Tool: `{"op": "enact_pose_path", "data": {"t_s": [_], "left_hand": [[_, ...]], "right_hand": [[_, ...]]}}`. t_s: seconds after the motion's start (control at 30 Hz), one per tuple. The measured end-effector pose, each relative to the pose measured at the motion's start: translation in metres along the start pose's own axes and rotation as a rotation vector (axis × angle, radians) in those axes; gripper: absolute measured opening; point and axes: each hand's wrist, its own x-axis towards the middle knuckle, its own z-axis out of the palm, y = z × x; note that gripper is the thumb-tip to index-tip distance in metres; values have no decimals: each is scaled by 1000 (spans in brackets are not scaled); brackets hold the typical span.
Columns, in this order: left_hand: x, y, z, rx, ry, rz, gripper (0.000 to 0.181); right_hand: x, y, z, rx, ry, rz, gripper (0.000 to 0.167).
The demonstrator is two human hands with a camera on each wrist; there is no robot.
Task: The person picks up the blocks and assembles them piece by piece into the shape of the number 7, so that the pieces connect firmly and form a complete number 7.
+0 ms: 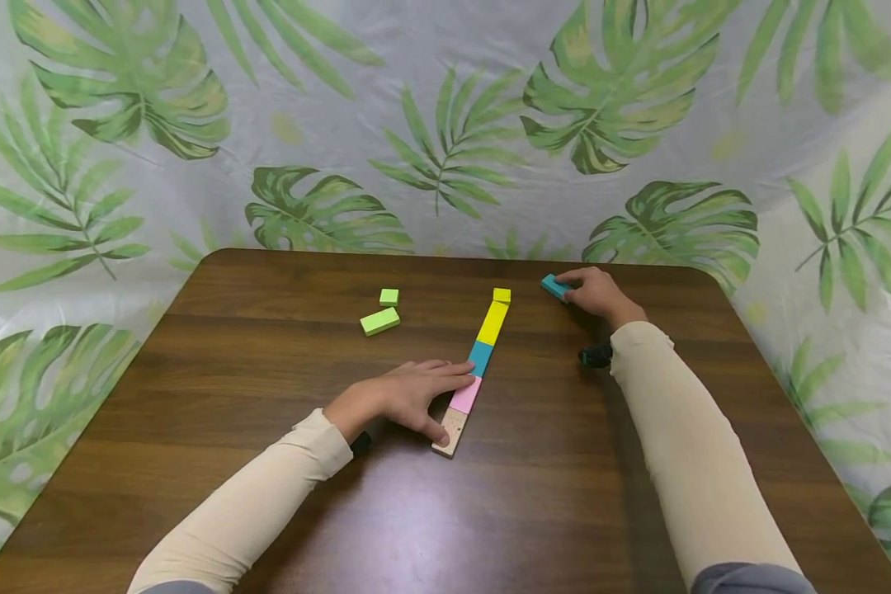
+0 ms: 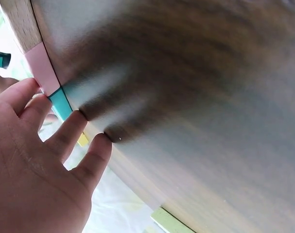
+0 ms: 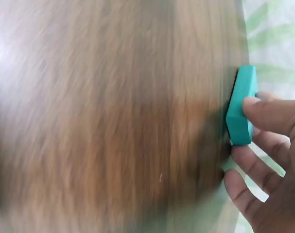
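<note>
A slanting row of small blocks lies on the table: a plain wooden block [image 1: 455, 429] nearest, then a pink block [image 1: 465, 396], a blue block [image 1: 480, 356], a long yellow block [image 1: 493, 323] and a raised yellow block [image 1: 502, 294] at the far end. My left hand [image 1: 408, 396] spreads over the row's left side, its thumb on the wooden block and its fingertips at the pink and blue ones. Further back on the right, my right hand [image 1: 597, 294] pinches a separate blue block [image 3: 242, 92] between thumb and fingers, close to the tabletop.
Two light green blocks lie left of the row, one short [image 1: 389, 297] and one longer [image 1: 380, 322]. The brown wooden table [image 1: 252, 396] has rounded back corners. Behind it hangs a leaf-patterned curtain [image 1: 475, 124].
</note>
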Motion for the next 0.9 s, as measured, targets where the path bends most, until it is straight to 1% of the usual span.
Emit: {"op": "enact_pose_path", "data": {"t_s": [0.23,0.33,0.5,0.73,0.9], "left_hand": [[-1,-2,-1,-1,4,-7,91],[-1,0,-1,-6,3,-2,91],[0,2,-1,-15,0,-2,91],[2,2,-1,-7,-11,-6,91],[-1,0,-2,-10,-14,-18,92]], "right_hand": [[21,-19,8,-4,41,4,44],[29,-26,14,17,48,10,43],[39,-36,23,70,29,6,42],[45,-44,25,84,-1,-11,43],[49,-56,29,104,-19,-26,43]]}}
